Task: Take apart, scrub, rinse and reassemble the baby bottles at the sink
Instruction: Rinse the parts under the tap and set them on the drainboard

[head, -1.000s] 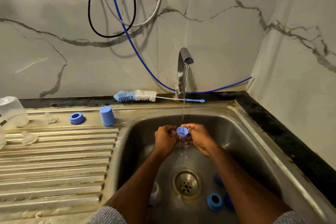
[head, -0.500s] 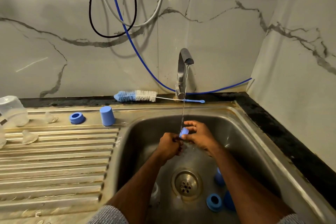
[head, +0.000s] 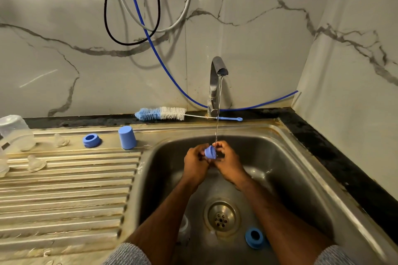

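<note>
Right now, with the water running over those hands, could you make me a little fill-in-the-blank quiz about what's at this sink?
1. Both hands hold a small blue cap under the running ____.
2. The bottle brush lies behind the basin, its bristles blue and ____.
3. On the draining board, the blue cup stands upside ____.
4. A blue ring lies in the basin beside the ____.

Missing words: water; white; down; drain

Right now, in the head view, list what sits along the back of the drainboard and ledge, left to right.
Clear container → clear teat → blue ring → blue cap → bottle brush → tap.
</note>
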A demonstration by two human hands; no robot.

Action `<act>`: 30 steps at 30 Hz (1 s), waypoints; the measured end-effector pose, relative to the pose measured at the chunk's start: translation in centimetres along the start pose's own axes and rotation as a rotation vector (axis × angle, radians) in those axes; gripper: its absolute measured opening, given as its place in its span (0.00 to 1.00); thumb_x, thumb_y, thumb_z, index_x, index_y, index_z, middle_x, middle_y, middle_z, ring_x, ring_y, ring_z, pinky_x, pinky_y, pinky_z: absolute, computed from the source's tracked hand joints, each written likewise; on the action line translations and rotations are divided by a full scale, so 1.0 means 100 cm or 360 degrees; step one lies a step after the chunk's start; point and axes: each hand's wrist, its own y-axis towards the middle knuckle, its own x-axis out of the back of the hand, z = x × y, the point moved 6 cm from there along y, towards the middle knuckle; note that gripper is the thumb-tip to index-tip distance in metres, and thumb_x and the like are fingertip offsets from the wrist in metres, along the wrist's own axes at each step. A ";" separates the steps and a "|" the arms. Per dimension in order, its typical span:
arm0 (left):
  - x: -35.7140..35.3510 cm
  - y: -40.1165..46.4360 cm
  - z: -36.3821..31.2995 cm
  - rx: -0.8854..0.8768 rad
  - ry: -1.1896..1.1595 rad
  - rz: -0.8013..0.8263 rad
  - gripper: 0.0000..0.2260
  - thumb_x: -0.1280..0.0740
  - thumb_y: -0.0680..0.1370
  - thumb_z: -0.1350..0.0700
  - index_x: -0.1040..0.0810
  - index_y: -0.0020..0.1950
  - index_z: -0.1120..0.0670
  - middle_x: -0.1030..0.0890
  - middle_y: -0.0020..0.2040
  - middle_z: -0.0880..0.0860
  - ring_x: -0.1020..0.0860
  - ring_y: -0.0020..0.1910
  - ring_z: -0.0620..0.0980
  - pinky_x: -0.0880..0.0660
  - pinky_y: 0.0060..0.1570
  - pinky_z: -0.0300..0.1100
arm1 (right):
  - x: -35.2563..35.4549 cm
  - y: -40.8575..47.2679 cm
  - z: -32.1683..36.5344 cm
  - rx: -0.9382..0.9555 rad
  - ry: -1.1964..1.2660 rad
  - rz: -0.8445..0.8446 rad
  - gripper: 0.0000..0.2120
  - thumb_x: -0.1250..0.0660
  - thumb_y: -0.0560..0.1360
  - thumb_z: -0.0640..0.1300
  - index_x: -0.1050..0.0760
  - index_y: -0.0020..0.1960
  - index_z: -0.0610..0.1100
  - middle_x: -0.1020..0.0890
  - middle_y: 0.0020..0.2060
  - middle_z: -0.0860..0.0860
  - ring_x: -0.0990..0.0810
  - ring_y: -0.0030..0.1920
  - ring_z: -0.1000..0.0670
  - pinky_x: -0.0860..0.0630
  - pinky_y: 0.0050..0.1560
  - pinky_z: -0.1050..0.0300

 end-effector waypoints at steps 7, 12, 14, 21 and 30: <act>-0.003 0.002 0.007 0.0116 0.0163 0.0013 0.15 0.36 0.79 0.62 0.19 0.64 0.54 0.19 0.54 0.55 0.18 0.51 0.55 0.20 0.56 0.57 | 0.000 0.005 -0.016 -0.0322 0.0281 0.0122 0.29 0.24 0.71 0.34 0.31 0.68 0.42 0.18 0.57 0.42 0.16 0.53 0.46 0.18 0.53 0.53; -0.003 -0.001 0.006 0.0137 0.0213 0.0122 0.12 0.39 0.81 0.64 0.16 0.54 0.57 0.15 0.46 0.56 0.17 0.45 0.51 0.19 0.47 0.50 | 0.008 0.008 -0.021 -0.0333 0.0056 0.0129 0.29 0.21 0.70 0.42 0.29 0.67 0.43 0.16 0.49 0.42 0.14 0.46 0.46 0.18 0.45 0.54; -0.005 -0.005 0.008 0.0228 0.0184 0.0220 0.13 0.41 0.82 0.63 0.16 0.53 0.57 0.16 0.45 0.58 0.20 0.40 0.50 0.20 0.39 0.47 | 0.012 0.007 -0.018 -0.0314 -0.0068 0.0110 0.29 0.20 0.69 0.44 0.28 0.65 0.45 0.16 0.47 0.43 0.14 0.43 0.47 0.19 0.42 0.56; -0.017 -0.008 0.026 0.0401 0.0482 0.0589 0.10 0.39 0.81 0.63 0.18 0.55 0.59 0.17 0.53 0.64 0.20 0.41 0.53 0.25 0.30 0.42 | 0.027 0.008 -0.004 -0.0052 -0.0450 0.0012 0.25 0.17 0.63 0.39 0.21 0.57 0.44 0.16 0.46 0.49 0.17 0.45 0.52 0.19 0.47 0.62; 0.018 -0.024 -0.018 0.0060 0.0698 0.0327 0.07 0.32 0.78 0.60 0.13 0.49 0.57 0.14 0.48 0.56 0.17 0.51 0.52 0.22 0.54 0.43 | 0.018 -0.005 0.008 0.0125 -0.0829 0.0169 0.19 0.19 0.63 0.42 0.20 0.50 0.52 0.19 0.50 0.51 0.20 0.48 0.53 0.27 0.48 0.64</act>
